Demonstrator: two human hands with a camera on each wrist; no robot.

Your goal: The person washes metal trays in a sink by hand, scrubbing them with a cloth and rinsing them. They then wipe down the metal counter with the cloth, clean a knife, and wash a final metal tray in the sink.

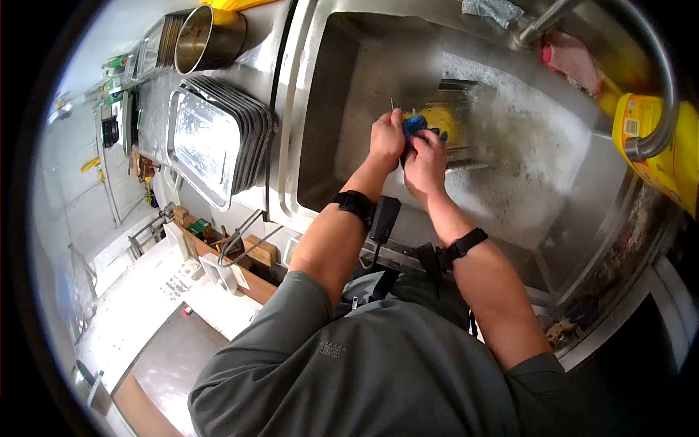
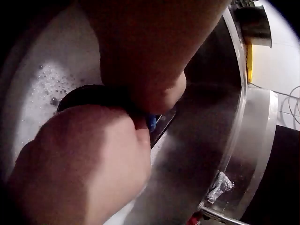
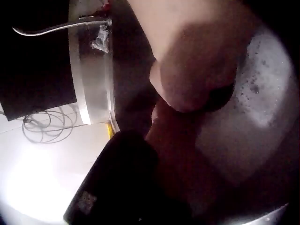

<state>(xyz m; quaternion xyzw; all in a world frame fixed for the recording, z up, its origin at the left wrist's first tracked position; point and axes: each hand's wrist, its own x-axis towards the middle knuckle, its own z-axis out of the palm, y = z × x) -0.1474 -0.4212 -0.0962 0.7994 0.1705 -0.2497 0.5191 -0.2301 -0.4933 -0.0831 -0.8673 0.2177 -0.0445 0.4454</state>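
Over the sink [image 1: 338, 138], the left hand [image 1: 387, 138] grips a thin metal item [image 1: 392, 104], whose narrow tip sticks up past the fingers. Right against it, the right hand [image 1: 425, 162] pinches a dark blue cloth-like item [image 1: 415, 125]. Both hands nearly touch. In the left wrist view a bit of the blue item [image 2: 153, 123] shows between the left hand [image 2: 161, 93] above and the right hand [image 2: 89, 159] below. The right wrist view has the right hand [image 3: 192, 70] over the shaded left hand [image 3: 176, 136]; the held items are hidden there.
Beneath the hands lies something yellow [image 1: 445, 125] in foamy water [image 1: 510, 138]. A tap [image 1: 659, 124], pink cloth [image 1: 571, 62], grey cloth [image 1: 493, 10] and yellow container [image 1: 644, 138] line the far and right sides. Stacked trays [image 1: 211, 142] and a metal pot [image 1: 207, 40] stand left.
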